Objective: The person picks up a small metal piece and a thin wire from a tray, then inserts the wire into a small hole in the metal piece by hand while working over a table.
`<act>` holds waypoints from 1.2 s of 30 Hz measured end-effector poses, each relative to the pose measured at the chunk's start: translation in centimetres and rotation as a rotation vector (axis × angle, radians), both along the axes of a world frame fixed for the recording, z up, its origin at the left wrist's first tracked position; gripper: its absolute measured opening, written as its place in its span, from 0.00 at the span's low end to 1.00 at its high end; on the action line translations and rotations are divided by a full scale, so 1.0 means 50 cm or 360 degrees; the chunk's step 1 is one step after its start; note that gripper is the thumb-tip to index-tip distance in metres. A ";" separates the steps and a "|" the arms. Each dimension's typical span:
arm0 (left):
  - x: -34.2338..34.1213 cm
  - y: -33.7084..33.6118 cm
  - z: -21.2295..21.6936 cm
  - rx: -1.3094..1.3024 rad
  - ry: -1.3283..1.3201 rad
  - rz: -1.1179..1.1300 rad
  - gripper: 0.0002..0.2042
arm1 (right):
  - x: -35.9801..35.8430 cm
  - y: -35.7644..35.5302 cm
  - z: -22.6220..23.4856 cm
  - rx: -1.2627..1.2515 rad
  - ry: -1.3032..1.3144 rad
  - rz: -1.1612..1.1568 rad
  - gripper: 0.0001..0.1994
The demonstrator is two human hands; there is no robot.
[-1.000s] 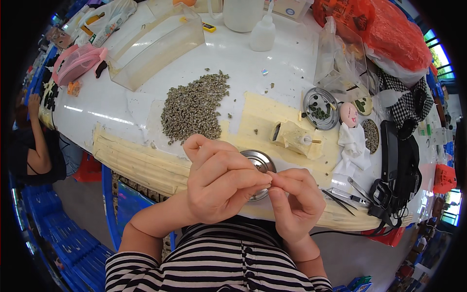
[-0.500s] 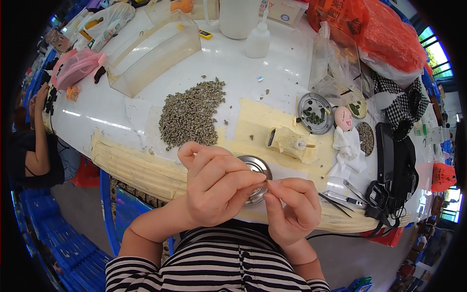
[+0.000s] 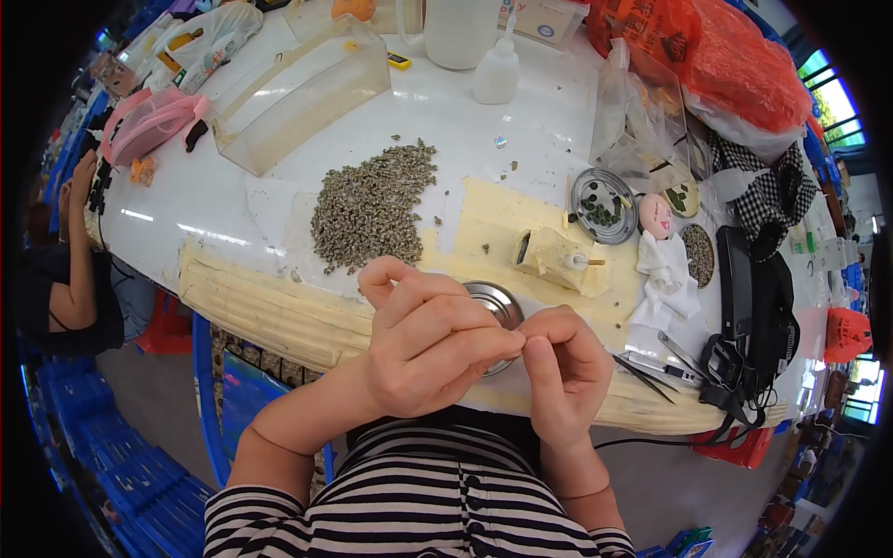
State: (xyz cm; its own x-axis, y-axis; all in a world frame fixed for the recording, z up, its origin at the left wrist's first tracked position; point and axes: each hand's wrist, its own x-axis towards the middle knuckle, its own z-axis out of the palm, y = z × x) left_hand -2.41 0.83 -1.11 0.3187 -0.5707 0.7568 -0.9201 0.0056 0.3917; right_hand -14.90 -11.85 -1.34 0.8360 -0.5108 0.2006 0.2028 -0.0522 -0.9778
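My left hand [image 3: 433,344] and my right hand [image 3: 565,372] meet fingertip to fingertip in front of my chest. Each is closed in a pinch; whatever lies between the fingers is too small to make out. Partly hidden beneath them is a round shiny metal dish [image 3: 495,299] near the table's front edge. Beyond my left hand spreads a pile of small grey-brown metallic pieces [image 3: 372,209]. A small block wrapped in yellowish tape [image 3: 553,259], with a thin stick poking from it, stands beyond my right hand.
To the right are a round dish of dark green pieces [image 3: 603,206], a pink egg-shaped thing [image 3: 655,216], crumpled white tissue [image 3: 666,279], tweezers [image 3: 646,379] and black straps [image 3: 730,363]. Farther back stand a white squeeze bottle [image 3: 497,73] and a clear trough [image 3: 302,107]. Another person's arm [image 3: 78,242] rests at far left.
Both hands have shifted slightly to the right, and the fingertips are pressed closer together. The right hand's fingers have turned a little. The view has moved slightly.
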 end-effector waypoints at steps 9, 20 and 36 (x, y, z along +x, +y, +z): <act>-0.003 -0.005 -0.003 -0.0124 -0.0193 0.0032 0.11 | 0.003 0.009 0.006 0.0199 -0.0050 0.0154 0.06; 0.010 -0.023 -0.006 -0.0241 -0.0214 0.0015 0.10 | 0.012 0.014 -0.007 0.0131 -0.0105 -0.0005 0.06; -0.012 -0.005 0.003 0.0069 -0.0050 0.0184 0.12 | 0.000 0.006 -0.009 -0.0415 0.0005 -0.0252 0.08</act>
State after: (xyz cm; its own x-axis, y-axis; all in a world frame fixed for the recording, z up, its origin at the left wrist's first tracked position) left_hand -3.00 0.56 -0.98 0.3606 -0.5642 0.7427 -0.9255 -0.1175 0.3601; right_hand -14.92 -11.57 -1.77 0.7511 -0.5663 0.3393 0.1689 -0.3319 -0.9281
